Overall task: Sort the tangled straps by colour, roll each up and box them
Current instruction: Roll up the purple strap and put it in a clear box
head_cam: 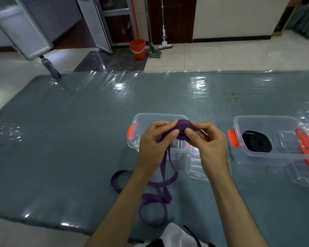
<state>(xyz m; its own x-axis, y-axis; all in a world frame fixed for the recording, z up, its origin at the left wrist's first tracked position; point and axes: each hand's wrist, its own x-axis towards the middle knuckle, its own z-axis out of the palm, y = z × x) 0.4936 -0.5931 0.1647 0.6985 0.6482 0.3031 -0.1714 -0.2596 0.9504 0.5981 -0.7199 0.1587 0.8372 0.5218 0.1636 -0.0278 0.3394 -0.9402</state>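
Both hands pinched a half-wound purple roll (183,130) above the empty box (159,120), left hand (154,141) feeding, right hand (206,139) turning; its tail (155,184) trailed on the mat, so more winding seemed next

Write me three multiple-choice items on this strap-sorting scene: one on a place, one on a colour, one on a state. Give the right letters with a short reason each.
1. Where is the rolled black strap?
A. In the right-hand clear box
B. On the mat beside the bottle
C. In the red bucket

2. What colour is the strap being rolled?
A. Green
B. Purple
C. Yellow

3. What state is that strap in?
A. Fully rolled and boxed
B. Partly rolled, its tail loose on the mat
C. Untouched in a heap

Answers:
1 A: the black coil lies inside the box on the right.
2 B: the roll held by the left hand and right hand is purple.
3 B: loops trail from the roll down onto the mat.
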